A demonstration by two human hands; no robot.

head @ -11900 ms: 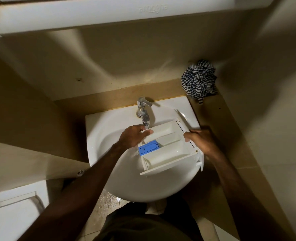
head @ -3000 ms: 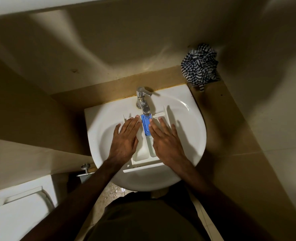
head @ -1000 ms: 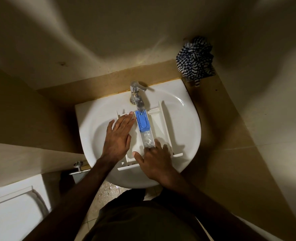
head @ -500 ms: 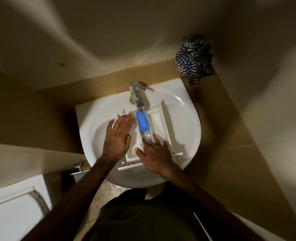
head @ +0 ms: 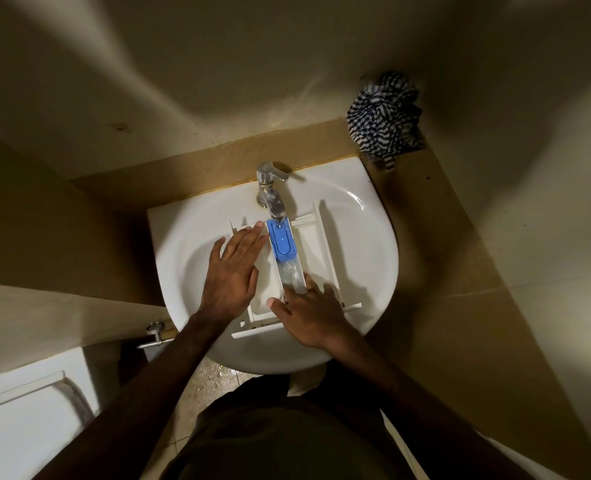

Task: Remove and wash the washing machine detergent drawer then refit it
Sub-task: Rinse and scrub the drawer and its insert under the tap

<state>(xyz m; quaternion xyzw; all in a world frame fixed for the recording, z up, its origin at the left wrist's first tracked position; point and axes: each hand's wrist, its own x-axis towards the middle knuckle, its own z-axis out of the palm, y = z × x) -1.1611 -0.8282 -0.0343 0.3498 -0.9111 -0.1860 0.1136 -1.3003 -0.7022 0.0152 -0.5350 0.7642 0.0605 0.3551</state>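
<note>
The white detergent drawer point(head: 325, 244) lies in the white basin point(head: 367, 237), its front panel toward me and its far end under the chrome tap point(head: 270, 192). A blue insert point(head: 282, 239) sits in its middle channel, directly below the spout, and water pools in the channel below the insert. My left hand point(head: 233, 271) lies flat with straight fingers over the drawer's left compartment. My right hand point(head: 309, 313) rests on the near end of the drawer, its fingers reaching into the wet middle channel.
A crumpled black-and-white striped cloth point(head: 386, 116) lies on the tan counter behind the basin at right. A white toilet point(head: 27, 417) stands at lower left. A metal wall valve point(head: 155, 332) sits under the basin's left edge. The floor below the basin looks wet.
Since a second ago my right hand has slid slightly up the middle channel. My left hand and the drawer have stayed put. Earlier both hands lay flat beside the blue insert.
</note>
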